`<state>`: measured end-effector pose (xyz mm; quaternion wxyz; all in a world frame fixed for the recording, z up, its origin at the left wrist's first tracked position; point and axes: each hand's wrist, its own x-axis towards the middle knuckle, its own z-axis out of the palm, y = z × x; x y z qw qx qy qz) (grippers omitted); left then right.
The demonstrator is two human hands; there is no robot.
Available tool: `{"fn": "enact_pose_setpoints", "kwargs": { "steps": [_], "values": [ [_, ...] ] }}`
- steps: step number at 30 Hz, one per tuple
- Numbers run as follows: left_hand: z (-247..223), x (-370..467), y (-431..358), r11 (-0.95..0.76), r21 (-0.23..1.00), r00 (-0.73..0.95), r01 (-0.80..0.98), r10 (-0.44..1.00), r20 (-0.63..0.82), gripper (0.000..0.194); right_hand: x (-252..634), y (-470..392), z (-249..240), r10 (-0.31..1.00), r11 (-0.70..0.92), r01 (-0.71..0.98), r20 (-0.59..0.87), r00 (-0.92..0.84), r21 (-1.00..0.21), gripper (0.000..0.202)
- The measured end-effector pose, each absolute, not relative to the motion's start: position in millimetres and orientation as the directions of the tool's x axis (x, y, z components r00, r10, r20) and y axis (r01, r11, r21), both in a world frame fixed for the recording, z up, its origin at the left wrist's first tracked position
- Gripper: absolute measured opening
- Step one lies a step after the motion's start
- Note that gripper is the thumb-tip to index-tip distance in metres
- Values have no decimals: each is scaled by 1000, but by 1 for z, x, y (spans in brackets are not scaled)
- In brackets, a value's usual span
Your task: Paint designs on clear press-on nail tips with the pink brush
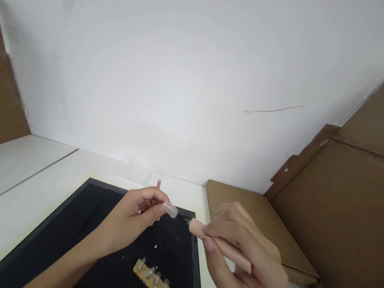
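My left hand (pixel 140 214) is closed in a pinch, with a clear, milky false nail (pixel 170 209) at the thumb and fingertips. Behind its fingers stands a thin pink stick (pixel 159 183), its lower part mostly hidden by the hand. In my right hand (pixel 246 256) is a pink pen-shaped tool (pixel 235 254), gripped by thumb and fingers. The tool's small clear tip (pixel 187 220) points left at the false nail, a short gap away. Below the hands, a tan strip holder (pixel 153 287) carries several clear false nails (pixel 157 278) standing in a row.
Under the hands lies a black mat (pixel 99 226) with small white specks, on a white table (pixel 15 198). A flat cardboard piece (pixel 241 198) rests behind my right hand. Cardboard panels (pixel 350 217) stand at both sides, and a white wall (pixel 185 78) rises behind.
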<state>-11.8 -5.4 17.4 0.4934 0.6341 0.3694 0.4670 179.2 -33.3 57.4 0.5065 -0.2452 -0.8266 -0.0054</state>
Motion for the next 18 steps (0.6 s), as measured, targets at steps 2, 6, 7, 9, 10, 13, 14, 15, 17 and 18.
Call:
{"fn": "enact_pose_setpoints", "kwargs": {
  "steps": [2,6,7,9,10,13,14,15,17,18],
  "values": [
    [17,-10,-5,-232,973,290,4,931,221,20,178,-33,57,389,887,396,844,-370,-236,21],
    [18,-7,-5,-234,972,294,23,931,217,21,177,-33,58,390,892,387,828,-403,-232,22],
    [18,-6,-5,-239,971,298,28,929,220,20,177,-33,59,390,893,387,824,-411,-229,23],
    [20,-5,-6,-248,968,305,29,925,228,19,176,-33,60,394,892,391,814,-426,-227,23],
    [20,-5,-6,-253,967,304,26,924,234,18,176,-33,60,396,891,394,809,-435,-224,23],
    [22,-4,-8,-271,962,291,19,922,254,18,177,-34,61,410,880,422,796,-445,-217,21],
    [22,-4,-8,-275,961,283,20,924,259,18,177,-35,61,411,876,433,798,-441,-211,21],
    [22,-5,-9,-277,961,275,23,926,260,18,177,-35,61,409,873,444,802,-435,-204,21],
    [22,-5,-9,-279,960,263,30,929,262,18,177,-36,61,406,866,463,809,-426,-190,19],
    [22,-5,-9,-282,959,259,31,929,265,18,177,-36,61,406,862,473,809,-426,-183,19]
  ]
}}
